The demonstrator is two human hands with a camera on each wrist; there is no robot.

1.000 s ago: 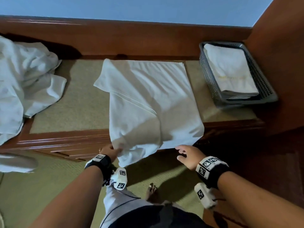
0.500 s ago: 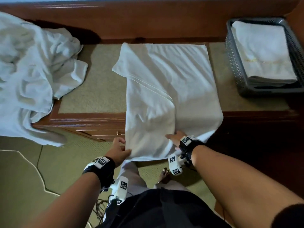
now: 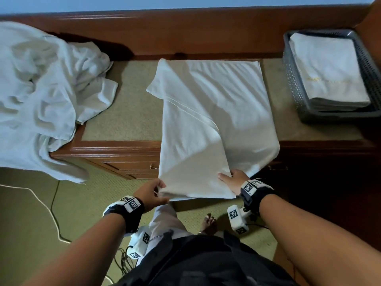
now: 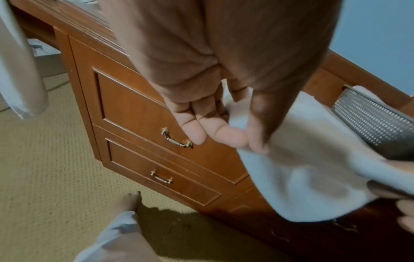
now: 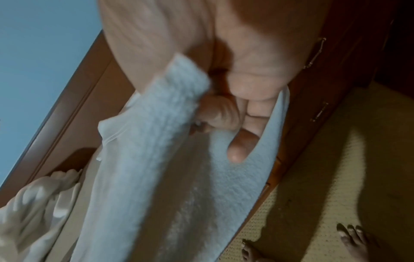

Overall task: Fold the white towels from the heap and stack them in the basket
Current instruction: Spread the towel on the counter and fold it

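A white towel (image 3: pixel 208 112) lies half folded on the mat-topped chest, its near end hanging over the front edge. My left hand (image 3: pixel 159 189) pinches the near left corner between thumb and fingers (image 4: pixel 241 140). My right hand (image 3: pixel 225 176) grips the near right corner of the upper layer, with the thumb (image 5: pixel 237 150) on the cloth and the fingers curled under it. The heap of white towels (image 3: pixel 41 89) is piled at the left. A dark mesh basket (image 3: pixel 292 83) at the right holds a stack of folded towels (image 3: pixel 327 69).
The wooden chest (image 3: pixel 123 155) has drawers with metal handles (image 4: pixel 177 140) below the hanging towel. A raised wooden back rail (image 3: pixel 185 34) runs behind the mat. A white cord (image 3: pixel 51 213) lies on the carpet at the left, and my bare feet (image 3: pixel 208 223) stand close to the chest.
My right hand came in from the free space at the right and took hold of the towel's near right corner. My left hand kept its pinch on the near left corner.
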